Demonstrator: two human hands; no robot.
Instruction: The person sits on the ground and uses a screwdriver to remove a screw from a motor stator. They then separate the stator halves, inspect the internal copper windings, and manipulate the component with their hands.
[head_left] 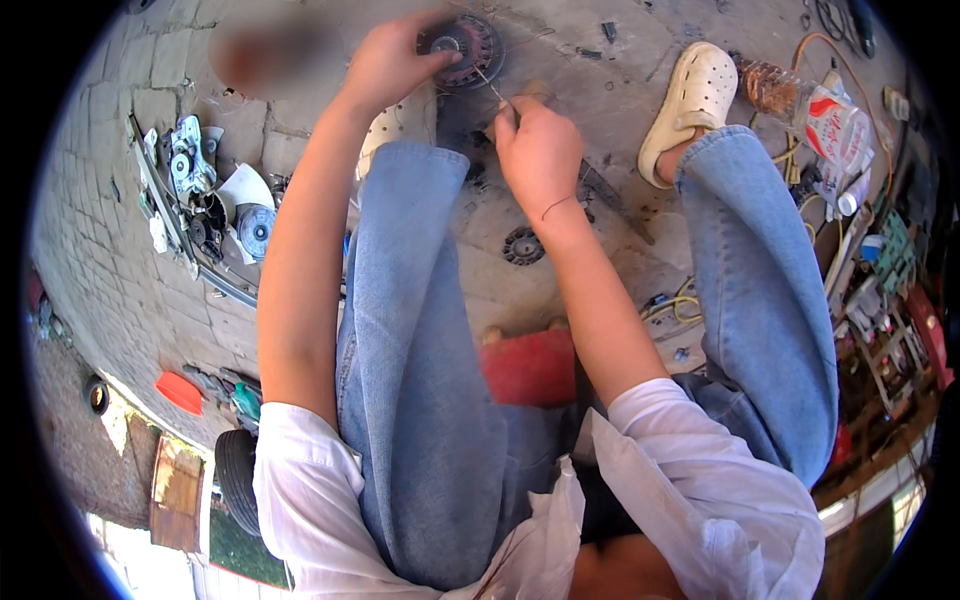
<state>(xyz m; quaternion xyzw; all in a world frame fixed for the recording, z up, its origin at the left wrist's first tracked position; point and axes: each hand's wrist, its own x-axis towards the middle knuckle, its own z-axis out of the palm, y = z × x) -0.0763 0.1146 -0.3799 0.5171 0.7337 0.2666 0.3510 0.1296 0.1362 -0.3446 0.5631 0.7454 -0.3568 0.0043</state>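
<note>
At the far side, my left hand [388,62] grips the edge of a dark round part [478,40] with reddish-brown segments around its rim and a pale metal hub. My right hand [540,155] is closed on a thin metal rod-like tool [488,84], whose handle is hidden in the fingers. Its tip reaches the round part's near rim. Below my right hand, a small dark notched ring [523,245] lies on the ground. A dark flat bar [615,203] lies just right of my right wrist.
Metal rails and mechanical parts [190,170] lie on the left, with a blue-grey disc [256,230]. At right are a clear bottle [770,85] with brown contents, a white-and-red package [838,130] and cables [685,305]. A red block [528,368] sits between my legs.
</note>
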